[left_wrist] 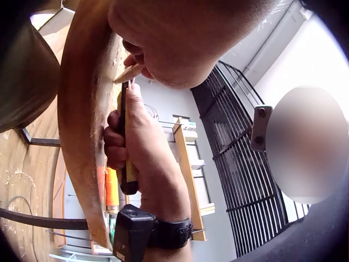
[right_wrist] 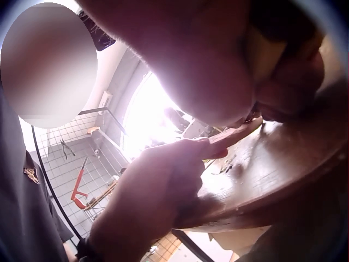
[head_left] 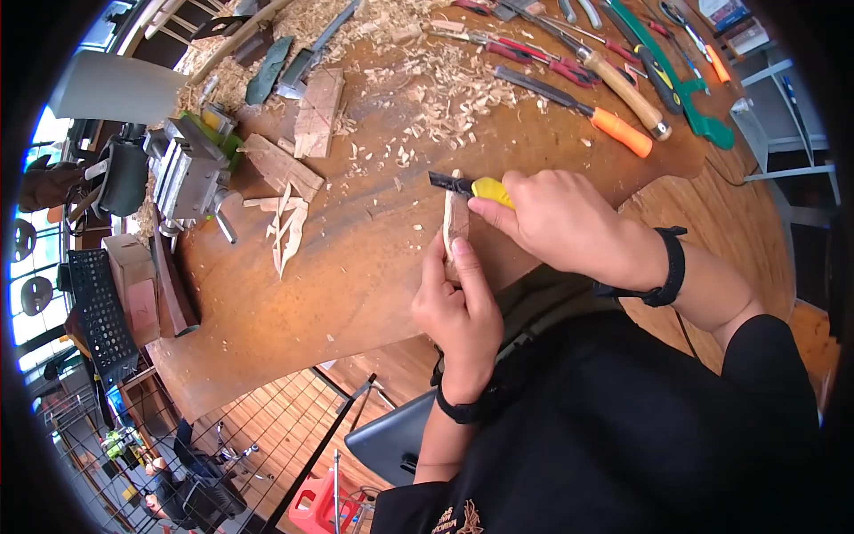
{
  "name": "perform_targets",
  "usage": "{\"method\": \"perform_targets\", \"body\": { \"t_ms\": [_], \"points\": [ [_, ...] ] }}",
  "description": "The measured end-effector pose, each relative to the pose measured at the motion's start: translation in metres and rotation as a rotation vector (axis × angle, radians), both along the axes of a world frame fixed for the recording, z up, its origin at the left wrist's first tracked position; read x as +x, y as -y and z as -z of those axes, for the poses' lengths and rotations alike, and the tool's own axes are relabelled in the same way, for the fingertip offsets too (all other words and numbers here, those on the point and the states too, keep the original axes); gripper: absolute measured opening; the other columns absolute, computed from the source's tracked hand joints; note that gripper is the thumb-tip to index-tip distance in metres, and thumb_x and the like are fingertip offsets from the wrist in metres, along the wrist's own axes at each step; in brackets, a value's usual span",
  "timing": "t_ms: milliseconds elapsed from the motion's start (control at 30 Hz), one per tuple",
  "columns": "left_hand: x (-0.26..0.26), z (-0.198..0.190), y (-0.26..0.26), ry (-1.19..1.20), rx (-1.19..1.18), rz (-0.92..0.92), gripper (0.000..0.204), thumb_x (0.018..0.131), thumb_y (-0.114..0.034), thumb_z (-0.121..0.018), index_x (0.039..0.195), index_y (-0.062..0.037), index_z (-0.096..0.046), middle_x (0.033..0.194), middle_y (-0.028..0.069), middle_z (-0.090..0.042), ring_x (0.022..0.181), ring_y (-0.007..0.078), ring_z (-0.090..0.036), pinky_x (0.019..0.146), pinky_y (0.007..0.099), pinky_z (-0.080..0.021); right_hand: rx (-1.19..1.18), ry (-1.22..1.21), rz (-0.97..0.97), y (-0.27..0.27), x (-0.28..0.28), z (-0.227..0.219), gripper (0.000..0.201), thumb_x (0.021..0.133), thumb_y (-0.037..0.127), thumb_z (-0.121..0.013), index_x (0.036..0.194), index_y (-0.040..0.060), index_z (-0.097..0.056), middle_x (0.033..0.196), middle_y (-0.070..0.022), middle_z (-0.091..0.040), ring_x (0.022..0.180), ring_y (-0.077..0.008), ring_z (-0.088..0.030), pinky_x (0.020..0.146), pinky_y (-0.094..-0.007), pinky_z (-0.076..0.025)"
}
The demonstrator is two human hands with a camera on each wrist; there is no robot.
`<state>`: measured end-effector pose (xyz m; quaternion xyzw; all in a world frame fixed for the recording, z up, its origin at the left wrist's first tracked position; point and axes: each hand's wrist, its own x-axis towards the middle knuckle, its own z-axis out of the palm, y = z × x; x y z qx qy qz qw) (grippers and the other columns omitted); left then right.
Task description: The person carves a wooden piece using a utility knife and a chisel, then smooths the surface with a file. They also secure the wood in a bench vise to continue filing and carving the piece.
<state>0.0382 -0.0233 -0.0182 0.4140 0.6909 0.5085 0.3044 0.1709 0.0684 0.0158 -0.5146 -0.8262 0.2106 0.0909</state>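
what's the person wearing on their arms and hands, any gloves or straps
No gloves: both hands are bare. The left hand and the right hand each have a black wrist strap carrying a small black camera unit. The forearms are bare; a black sleeve starts near the right elbow.

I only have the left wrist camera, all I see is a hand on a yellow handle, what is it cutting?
Observer: In the head view the right hand grips a yellow-handled knife, blade laid against a slim wood piece at the table edge.
Operator: What steadies the wood?
Observer: The left hand holds its near end, fingers running up along it.
Operator: Any other tools nearby?
Observer: An orange-handled chisel lies further back on the table, among wood shavings.
Operator: Anything to the left side?
Observer: A metal vise sits at the table's left edge.
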Motion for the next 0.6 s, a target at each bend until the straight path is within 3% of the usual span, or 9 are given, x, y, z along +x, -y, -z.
{"method": "perform_targets", "body": {
  "t_ms": [33, 200, 333, 367, 500, 567, 600],
  "points": [
    [0.000, -0.002, -0.002, 0.053, -0.011, -0.011, 0.026, 0.103, -0.015, -0.059, 0.112, 0.0092, -0.065, 0.071, -0.0050, -0.057, 0.059, -0.0004, -0.041, 0.048, 0.0198, -0.026, 0.010, 0.003, -0.008, -0.002, 0.000, -0.002, 0.052, 0.100, 0.047, -0.056, 0.080, -0.0008, -0.066, 0.065, -0.0230, -0.065, 0.062, -0.0414, -0.068, 0.056, -0.0487, -0.055],
    [0.001, -0.001, -0.005, 0.129, 0.031, -0.076, 0.026, 0.103, -0.015, -0.060, 0.110, 0.0088, -0.066, 0.070, -0.0048, -0.055, 0.061, 0.0016, -0.045, 0.049, 0.0221, -0.031, -0.160, 0.052, -0.091, 0.017, 0.003, -0.021, 0.055, 0.099, 0.048, -0.056, 0.077, -0.0013, -0.062, 0.063, -0.0242, -0.064, 0.063, -0.0434, -0.067, 0.056, -0.0508, -0.055],
    [0.001, -0.006, -0.003, -0.008, -0.005, -0.027, 0.025, 0.102, -0.015, -0.060, 0.110, 0.0073, -0.067, 0.066, -0.0034, -0.054, 0.058, 0.0023, -0.044, 0.048, 0.0239, -0.031, -0.095, 0.099, 0.010, -0.003, -0.004, -0.009, 0.054, 0.099, 0.048, -0.056, 0.078, -0.0016, -0.064, 0.064, -0.0258, -0.064, 0.064, -0.0440, -0.067, 0.056, -0.0512, -0.055],
    [0.000, -0.007, -0.002, -0.102, -0.044, -0.006, 0.024, 0.102, -0.015, -0.061, 0.110, 0.0065, -0.067, 0.064, -0.0025, -0.054, 0.056, 0.0025, -0.043, 0.047, 0.0242, -0.032, -0.083, 0.109, -0.004, -0.005, -0.004, -0.008, 0.054, 0.099, 0.048, -0.056, 0.078, -0.0016, -0.064, 0.064, -0.0258, -0.064, 0.064, -0.0440, -0.067, 0.056, -0.0512, -0.055],
    [-0.002, -0.004, -0.004, -0.029, 0.004, -0.072, 0.023, 0.101, -0.015, -0.061, 0.111, 0.0049, -0.067, 0.061, -0.0008, -0.052, 0.053, 0.0029, -0.042, 0.046, 0.0246, -0.031, -0.134, 0.032, -0.150, 0.000, -0.001, -0.018, 0.057, 0.101, 0.049, -0.053, 0.080, -0.0039, -0.063, 0.065, -0.0280, -0.063, 0.065, -0.0463, -0.066, 0.058, -0.0538, -0.053],
    [-0.003, 0.000, -0.005, -0.130, 0.047, -0.037, 0.022, 0.098, -0.015, -0.063, 0.112, 0.0017, -0.068, 0.060, 0.0131, -0.062, 0.043, 0.0230, -0.059, 0.045, 0.0351, -0.043, -0.227, 0.093, -0.169, 0.007, -0.001, -0.029, 0.057, 0.101, 0.049, -0.053, 0.081, -0.0036, -0.062, 0.065, -0.0269, -0.063, 0.064, -0.0461, -0.066, 0.057, -0.0535, -0.053],
    [-0.002, 0.002, -0.006, -0.117, 0.042, -0.048, 0.022, 0.098, -0.015, -0.063, 0.112, 0.0017, -0.068, 0.060, 0.0131, -0.062, 0.043, 0.0230, -0.059, 0.045, 0.0351, -0.043, -0.232, 0.108, -0.179, 0.005, -0.001, -0.029, 0.057, 0.101, 0.049, -0.053, 0.081, -0.0036, -0.062, 0.065, -0.0269, -0.063, 0.064, -0.0461, -0.066, 0.057, -0.0535, -0.053]
  ]
}}
